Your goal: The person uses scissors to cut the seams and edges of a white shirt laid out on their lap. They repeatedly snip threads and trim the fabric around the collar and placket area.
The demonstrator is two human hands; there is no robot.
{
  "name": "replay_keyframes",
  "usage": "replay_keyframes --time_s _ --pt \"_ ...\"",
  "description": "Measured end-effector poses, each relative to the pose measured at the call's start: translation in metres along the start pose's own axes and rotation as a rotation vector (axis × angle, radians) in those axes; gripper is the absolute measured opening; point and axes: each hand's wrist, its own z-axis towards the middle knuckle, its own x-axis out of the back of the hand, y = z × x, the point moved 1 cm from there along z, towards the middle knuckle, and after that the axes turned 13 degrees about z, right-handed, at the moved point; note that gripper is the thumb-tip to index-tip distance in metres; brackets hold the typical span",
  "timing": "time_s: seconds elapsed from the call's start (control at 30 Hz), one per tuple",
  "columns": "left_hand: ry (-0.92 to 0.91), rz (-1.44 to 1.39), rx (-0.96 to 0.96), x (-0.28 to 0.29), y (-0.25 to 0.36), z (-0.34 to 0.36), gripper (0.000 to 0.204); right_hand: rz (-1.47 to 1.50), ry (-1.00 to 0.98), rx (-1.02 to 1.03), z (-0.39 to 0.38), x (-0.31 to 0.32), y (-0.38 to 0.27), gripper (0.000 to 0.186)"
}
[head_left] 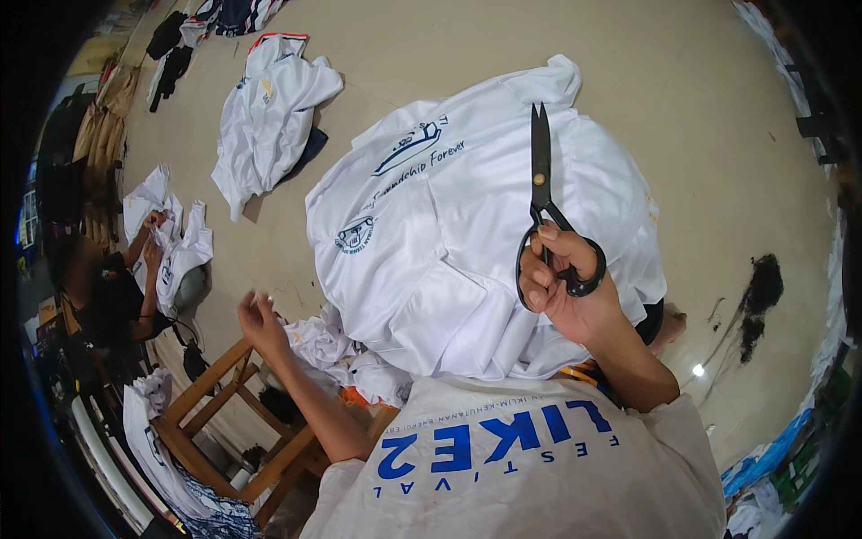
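My right hand [584,301] grips a pair of black scissors [540,162] by the handle loops. The blades point away from me and lie nearly together, above a white printed shirt [503,225]. That shirt spreads in loose folds over my lap, with dark blue prints on its left side. Off to the left, over the floor beside the lap, my left hand [262,325] is raised with its fingers curled together. A tiny pale bit shows at its fingertips, too small to name. Below that hand lies a heap of white cloth [319,346].
A wooden stool frame [211,386] stands at lower left, with white garments beside it. Another white shirt [278,103] lies on the tiled floor ahead. At far left a co-worker [112,287] handles white cloth. Dark thread scraps [759,296] litter the floor at right.
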Motion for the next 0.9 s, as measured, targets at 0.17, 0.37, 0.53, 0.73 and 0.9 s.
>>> replay_keyframes --time_s 0.17,0.37,0.53,0.73,0.9 --pt "-0.340 0.172 -0.385 -0.082 0.225 -0.062 0.032 -0.133 0.000 0.034 0.005 -0.019 0.010 0.026" --pt "-0.341 0.460 -0.755 -0.139 0.280 -0.103 0.031 -0.167 -0.005 0.099 -0.008 -0.020 0.008 0.028" --pt "-0.506 0.280 -0.753 -0.141 0.258 -0.078 0.023 -0.143 0.026 0.099 -0.007 -0.005 0.004 0.029" --pt "-0.680 0.125 -0.463 -0.126 0.270 -0.054 0.017 -0.250 0.086 0.019 0.005 -0.011 0.003 0.026" --pt "-0.796 -0.173 -0.260 -0.132 0.265 -0.051 0.016 -0.403 0.089 0.015 0.022 -0.028 0.001 0.028"
